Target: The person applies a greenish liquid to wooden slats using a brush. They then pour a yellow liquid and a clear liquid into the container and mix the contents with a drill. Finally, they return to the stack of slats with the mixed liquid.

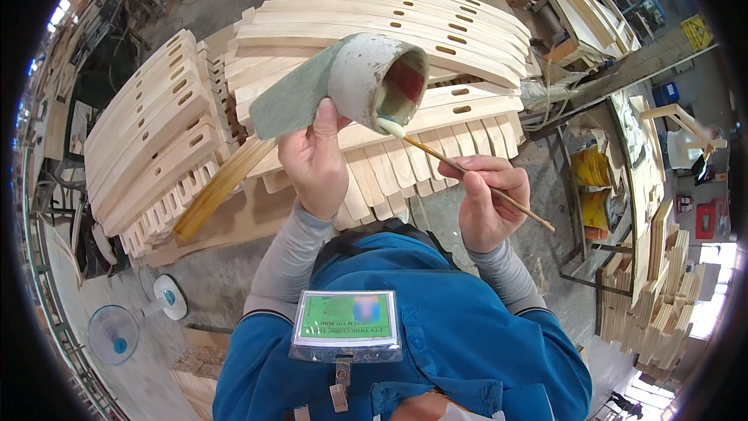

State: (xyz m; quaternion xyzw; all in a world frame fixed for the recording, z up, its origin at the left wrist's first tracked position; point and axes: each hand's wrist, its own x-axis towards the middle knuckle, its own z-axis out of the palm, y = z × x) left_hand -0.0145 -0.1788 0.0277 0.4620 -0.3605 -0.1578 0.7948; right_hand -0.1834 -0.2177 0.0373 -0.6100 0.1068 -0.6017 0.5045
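My left hand (314, 160) grips a glue-crusted cup (366, 78) tipped on its side, its red-lined mouth facing right, with a grey-green cloth (290, 97) wrapped under it. My right hand (487, 195) pinches a thin wooden stick (475, 175). The stick's tip, coated in pale glue (392, 127), touches the cup's lower rim. A long yellowish wooden slat (214, 191) leans below my left hand; whether the hand holds it too, I cannot tell.
Stacks of curved, slotted pale wooden parts (374, 23) lie ahead, with another stack (148, 140) at the left. More wood piles (662, 296) stand at the right. A small fan (113, 335) sits on the concrete floor at lower left. A badge (347, 320) hangs on my blue top.
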